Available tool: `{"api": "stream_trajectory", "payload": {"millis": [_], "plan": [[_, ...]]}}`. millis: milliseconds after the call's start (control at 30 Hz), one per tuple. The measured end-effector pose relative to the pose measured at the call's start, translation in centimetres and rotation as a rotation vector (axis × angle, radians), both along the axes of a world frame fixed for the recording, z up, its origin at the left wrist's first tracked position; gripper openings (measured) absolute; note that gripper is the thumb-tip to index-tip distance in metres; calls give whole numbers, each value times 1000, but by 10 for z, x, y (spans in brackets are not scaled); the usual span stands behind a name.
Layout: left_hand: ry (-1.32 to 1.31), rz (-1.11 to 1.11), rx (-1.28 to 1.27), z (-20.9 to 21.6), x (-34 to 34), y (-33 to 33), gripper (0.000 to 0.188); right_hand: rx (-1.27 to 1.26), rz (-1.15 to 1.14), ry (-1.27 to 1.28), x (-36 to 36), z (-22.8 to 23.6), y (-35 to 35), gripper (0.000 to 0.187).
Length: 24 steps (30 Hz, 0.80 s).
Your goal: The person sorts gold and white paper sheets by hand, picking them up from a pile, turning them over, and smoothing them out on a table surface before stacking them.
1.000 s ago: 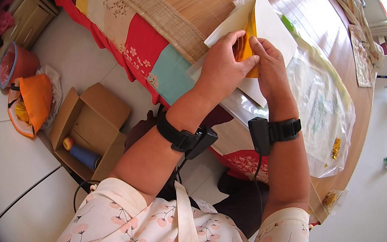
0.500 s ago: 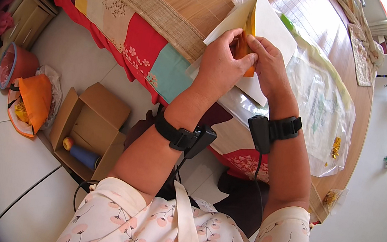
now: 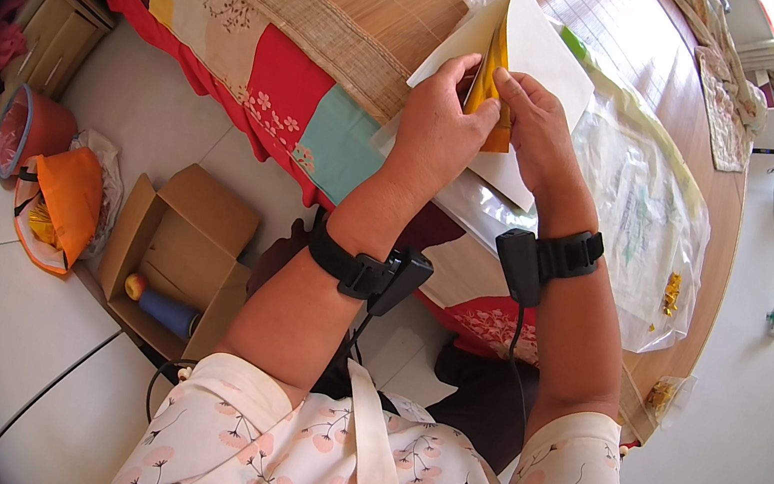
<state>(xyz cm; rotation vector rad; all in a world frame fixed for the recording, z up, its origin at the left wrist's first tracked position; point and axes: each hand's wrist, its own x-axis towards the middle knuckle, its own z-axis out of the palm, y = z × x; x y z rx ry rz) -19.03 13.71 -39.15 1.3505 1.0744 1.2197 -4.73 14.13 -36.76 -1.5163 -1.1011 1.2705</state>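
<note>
A shiny gold folded sheet (image 3: 496, 136) stands in a narrow upright strip between my hands, over the near edge of the bed. My left hand (image 3: 438, 113) is closed at its left side, thumb toward the gold and fingertips curled behind it. From the other side, my right hand (image 3: 536, 119) pinches the gold edge between thumb and bent fingers. Large white sheets (image 3: 548, 55) fan out behind, one leaning up to the left and another spreading to the right. Whether the gold is joined to the white sheets, my fingers hide.
Clear plastic (image 3: 628, 220) with gold scraps (image 3: 671, 294) covers the mat at right. A small bag (image 3: 666, 396) lies by the bed corner. On the floor at left stand a cardboard box (image 3: 191, 231), an orange bag (image 3: 69, 207) and a bucket (image 3: 38, 131).
My left thumb has drawn back to the left, away from my right hand. More of the gold strip shows between my hands; the arms have hardly moved.
</note>
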Motion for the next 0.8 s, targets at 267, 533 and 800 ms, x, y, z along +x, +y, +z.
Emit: {"api": "stream_trajectory", "payload": {"millis": [267,533,800], "plan": [[16,-7,-17,2,-2,-1,52,2,-13,27,1,-6,2,32],[-1,-30,-57,6,-2,-2,54,10,-20,25,2,-7,2,32],[33,-9,-23,-1,-1,0,50,3,-13,22,-2,-3,-1,29]]}}
